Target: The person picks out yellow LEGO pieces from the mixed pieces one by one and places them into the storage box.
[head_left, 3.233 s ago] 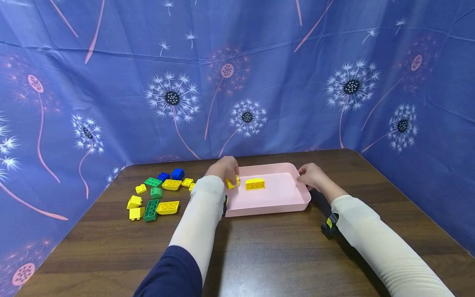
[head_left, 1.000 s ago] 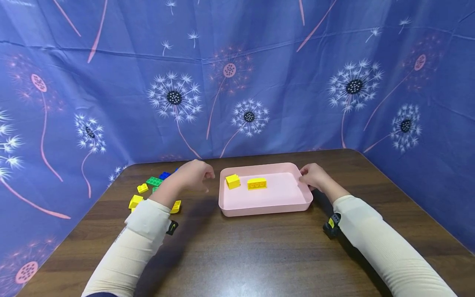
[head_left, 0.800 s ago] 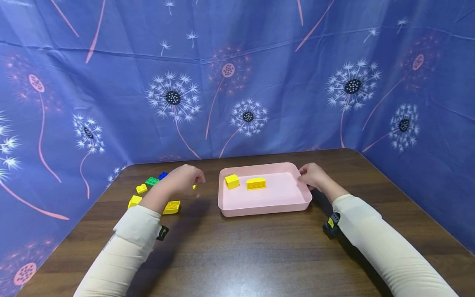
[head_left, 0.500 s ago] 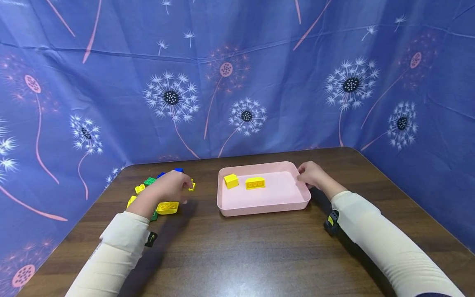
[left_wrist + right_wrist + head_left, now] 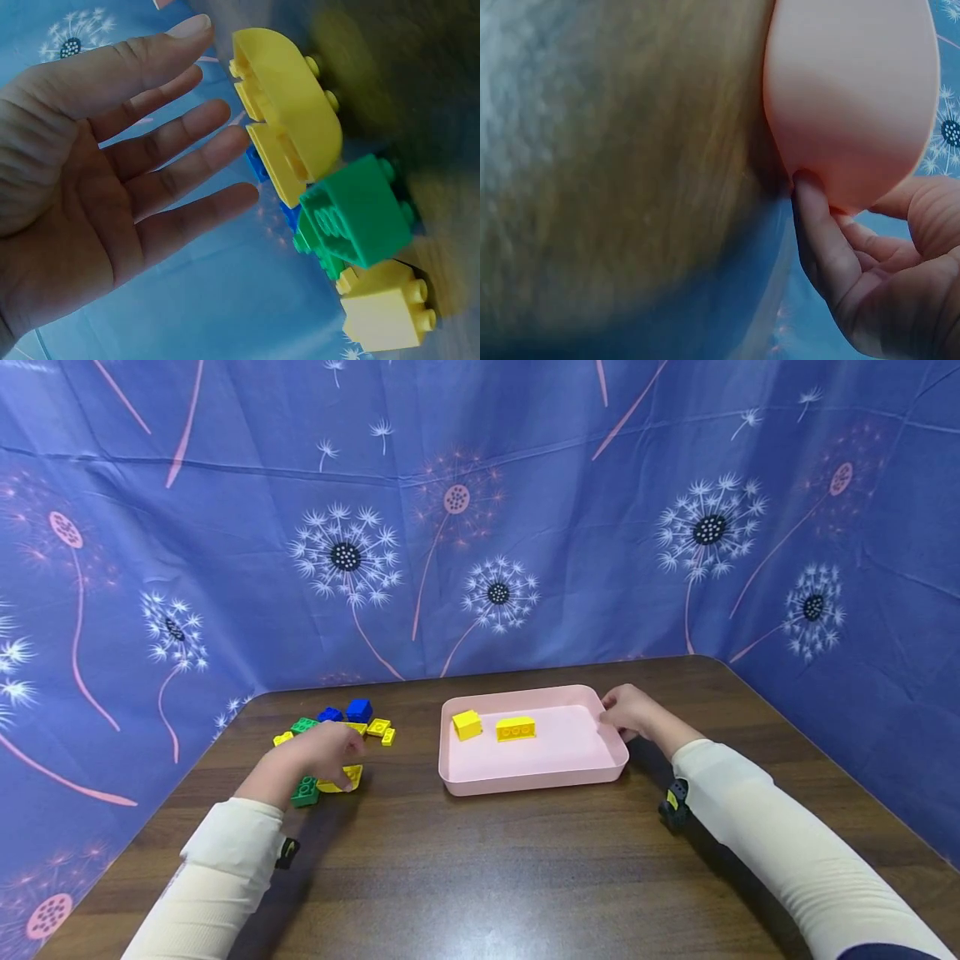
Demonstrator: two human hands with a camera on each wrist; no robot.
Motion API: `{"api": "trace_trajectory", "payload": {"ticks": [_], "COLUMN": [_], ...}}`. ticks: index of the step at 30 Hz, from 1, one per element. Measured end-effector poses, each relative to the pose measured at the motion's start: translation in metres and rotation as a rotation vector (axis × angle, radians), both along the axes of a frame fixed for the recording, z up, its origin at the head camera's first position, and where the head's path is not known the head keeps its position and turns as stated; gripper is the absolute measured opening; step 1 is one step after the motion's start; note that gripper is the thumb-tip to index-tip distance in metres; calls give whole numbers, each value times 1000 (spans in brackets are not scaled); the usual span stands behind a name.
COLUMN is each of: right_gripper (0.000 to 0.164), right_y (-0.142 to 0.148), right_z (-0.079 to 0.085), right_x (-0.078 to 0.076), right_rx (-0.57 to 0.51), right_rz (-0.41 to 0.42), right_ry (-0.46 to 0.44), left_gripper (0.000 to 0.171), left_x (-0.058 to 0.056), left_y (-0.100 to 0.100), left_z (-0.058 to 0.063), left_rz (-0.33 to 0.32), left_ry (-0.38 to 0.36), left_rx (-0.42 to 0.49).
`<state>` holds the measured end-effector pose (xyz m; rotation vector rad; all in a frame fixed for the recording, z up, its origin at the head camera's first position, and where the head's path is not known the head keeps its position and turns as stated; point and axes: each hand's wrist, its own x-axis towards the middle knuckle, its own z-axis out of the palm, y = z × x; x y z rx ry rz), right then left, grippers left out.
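My left hand point(image 5: 321, 755) hovers with spread, loosely bent fingers over the bricks on the left of the table. Nothing is in it. In the left wrist view, its fingertips come close to a rounded yellow toy brick point(image 5: 289, 105) lying studs down; a green brick point(image 5: 364, 214) and another yellow brick point(image 5: 382, 311) stand beside that one. My right hand point(image 5: 632, 712) pinches the right end of a shallow pink tray point(image 5: 536, 783), its fingers against the outer wall in the right wrist view. Two yellow bricks, one blocky point(image 5: 467, 725) and one long point(image 5: 516, 729), lie inside the tray.
Blue bricks point(image 5: 359, 711) sit at the back of the pile, with small yellow bricks point(image 5: 378, 727) to their right. The left hand hides part of the pile. A blue dandelion-print cloth point(image 5: 585, 568) hangs behind the brown table point(image 5: 487, 877).
My left hand has let go of a yellow brick in the tray, then moved left and down over the pile. The right hand stays on the tray's edge.
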<state>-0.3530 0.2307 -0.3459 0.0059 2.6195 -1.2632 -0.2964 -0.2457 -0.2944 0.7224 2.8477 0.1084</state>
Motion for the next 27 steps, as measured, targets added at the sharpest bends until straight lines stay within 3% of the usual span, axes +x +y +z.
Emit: {"api": "trace_trajectory", "payload": {"ticks": [6, 11, 21, 27], "right_gripper": [51, 48, 51, 50], "right_y": [14, 24, 29, 29], "right_z": [-2, -3, -5, -5], "right_x": [0, 3, 5, 6], "right_rx": [-219, -356, -399, -447], "right_rz": [60, 99, 98, 104], "right_ry": [-157, -201, -213, -206], "left_gripper": [47, 43, 49, 50], "left_x": [4, 3, -4, -6], "left_y": [-7, -13, -18, -17], "left_z": [-2, -6, -19, -20], "left_rz": [7, 6, 43, 71], "left_ry": [-24, -27, -22, -9], "left_rx": [6, 13, 25, 35]}}
